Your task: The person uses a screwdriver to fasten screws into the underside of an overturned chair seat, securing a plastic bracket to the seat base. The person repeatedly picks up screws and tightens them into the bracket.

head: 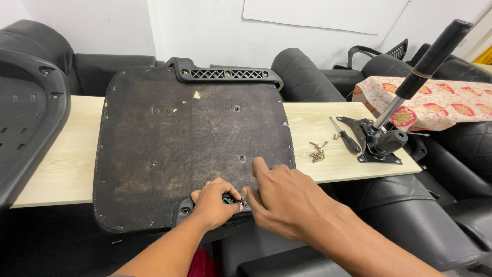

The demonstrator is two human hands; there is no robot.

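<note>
— While both hands sit at the near edge, list what is on the bench.

— Item one: upturned chair seat base (189, 149), black fabric underside, lying flat across the pale wooden board (66, 164) and overhanging its near edge. Item two: black plastic bracket (205, 209) at the near edge of that seat; a matching bracket (225, 73) at the far edge. Item three: small screw (242, 200), pinched at the near bracket.

— Hands?

— Left hand (215, 201): fingers curled shut around the screw and the bracket's middle, knuckles up. Right hand (284, 192): fingers partly closed, tips meeting the left hand at the same screw, index finger stretched flat onto the seat fabric. Whether the right actually grips the screw or only steadies it, I cannot tell.

— Step in hand?

— By judgement: seating a screw by finger into the near bracket's hole. No tool is in either hand.

— Other stock?

— Loose screws (316, 153) in a small heap on the board, right of the seat. Black-handled screwdriver (346, 137) just beyond them. Chair tilt mechanism with gas cylinder (382, 138) at the board's right end, cylinder leaning up and right.

— Next move calls for?

— Likely keeping the screw upright in its hole with one hand while the other reaches right for the screwdriver, well apart from the bracket.
</note>
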